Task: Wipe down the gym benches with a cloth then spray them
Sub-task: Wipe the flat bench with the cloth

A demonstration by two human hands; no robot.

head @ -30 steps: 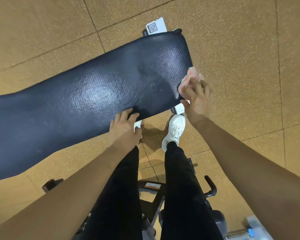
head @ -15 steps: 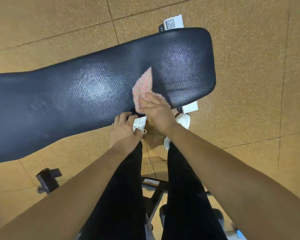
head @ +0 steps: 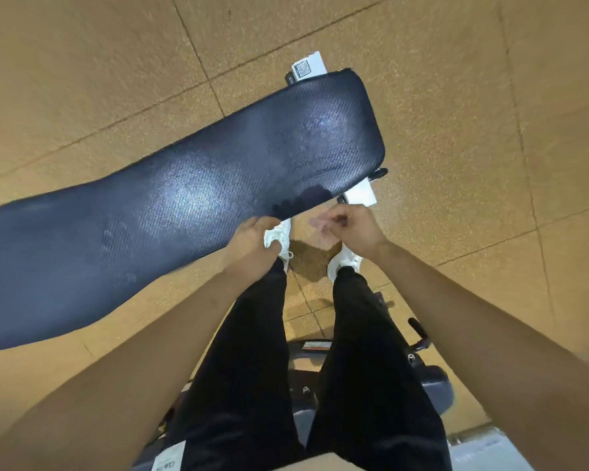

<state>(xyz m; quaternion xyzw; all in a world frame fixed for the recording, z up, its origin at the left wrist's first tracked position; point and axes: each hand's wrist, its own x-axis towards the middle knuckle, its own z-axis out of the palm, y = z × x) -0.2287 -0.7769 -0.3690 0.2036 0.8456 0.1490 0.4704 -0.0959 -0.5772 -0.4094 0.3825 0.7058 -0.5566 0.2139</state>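
Bench pad (head: 191,205), dark navy w/ a woven texture, runs across the view from 9 o'c up to 1 o'c. Its rounded end sits at 1 o'c, w/ dull smear marks on that end.

Cloth (head: 320,229), pink & motion-blurred, is near centre, a touch toward 3 o'c. It's just off the pad's near edge, over the floor, not on the pad. R hand (head: 357,226) holds it, fingers curled tight round one end. L hand (head: 252,243) is just to 9 o'c of the cloth, right at the pad's near edge. Its fingers are loosely bent w/ nothing in them. Whether it touches the pad can't be told, too much blur.

Floor (head: 456,96): tan speckled tiles w/ thin dark seams, all round the bench.

Other bits:
- A white tag w/ a QR code (head: 306,68) pokes out past the pad's far edge at 12 o'c.
- A white foot plate (head: 363,195) & a black knob (head: 381,172) show under the pad's end at approx 2 o'c.
- The person's white shoes (head: 346,261) stand on the floor close to the near edge, partly under the hands.
- Black trousers (head: 245,368) fill 6 o'c.
- Behind the legs at 5 o'c there's a dark machine frame (head: 432,382) w/ a black handle (head: 419,329). Legs & forearms cover most of it.
- A pale grey object (head: 487,447) sits at the 5 o'c edge, too blurred to name.
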